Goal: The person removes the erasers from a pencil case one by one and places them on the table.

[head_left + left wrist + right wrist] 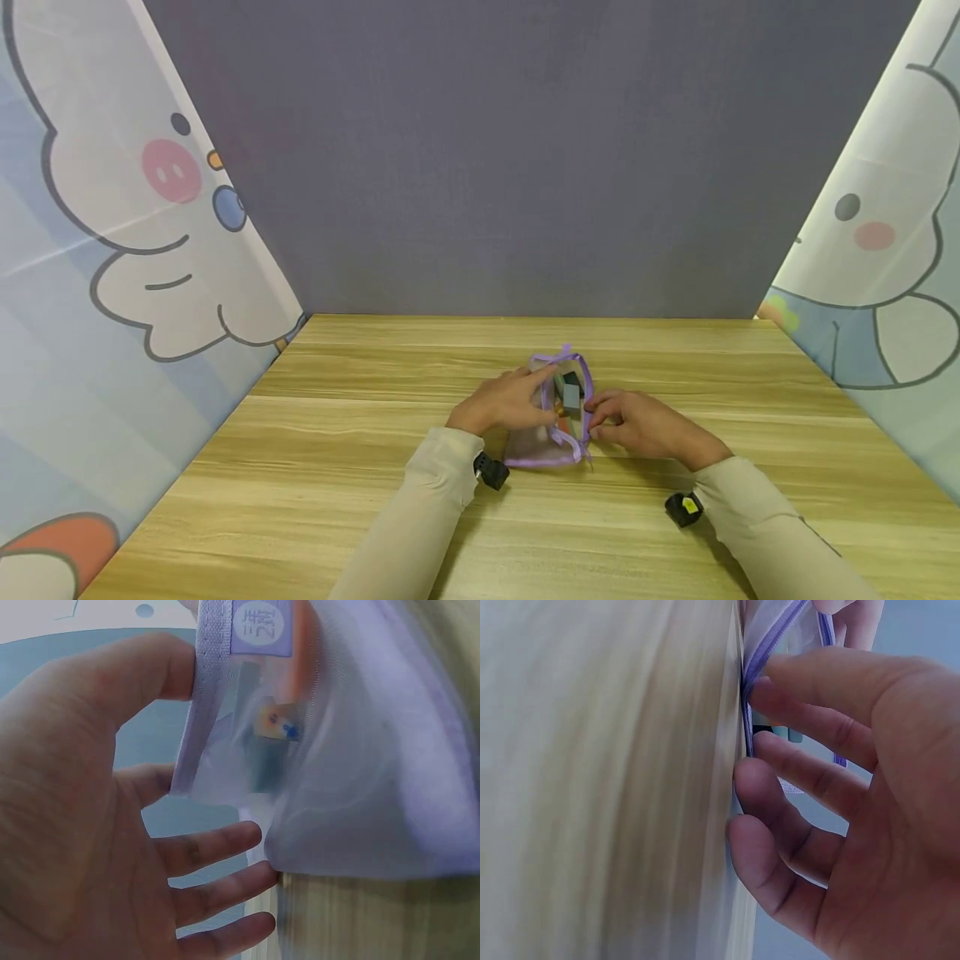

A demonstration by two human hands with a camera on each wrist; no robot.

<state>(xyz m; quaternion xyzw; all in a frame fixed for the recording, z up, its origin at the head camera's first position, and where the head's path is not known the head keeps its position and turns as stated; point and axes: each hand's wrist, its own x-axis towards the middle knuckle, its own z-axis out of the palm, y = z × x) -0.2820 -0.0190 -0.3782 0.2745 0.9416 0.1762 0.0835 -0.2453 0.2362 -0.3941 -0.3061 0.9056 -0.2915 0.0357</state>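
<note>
A mesh pouch [536, 446] with purple trim lies on the table, its mouth spread apart. Inside are several small items, among them a grey-blue block [571, 397], a dark piece and an orange-red piece [302, 652]. My left hand [513, 400] holds the left edge of the mouth between thumb and index finger, the other fingers stretched out along the mesh. On the opposite side my right hand [633, 423] pinches the purple edge [772, 637] with thumb and index finger. Its remaining fingers curl loosely close to the tabletop.
The wood-grain table [300, 500] runs back to a dark grey panel [525, 167]. Cartoon-printed cloths [112, 292] hang at both sides. A small black device [491, 471] sits at the left wrist, and another [683, 509] at the right.
</note>
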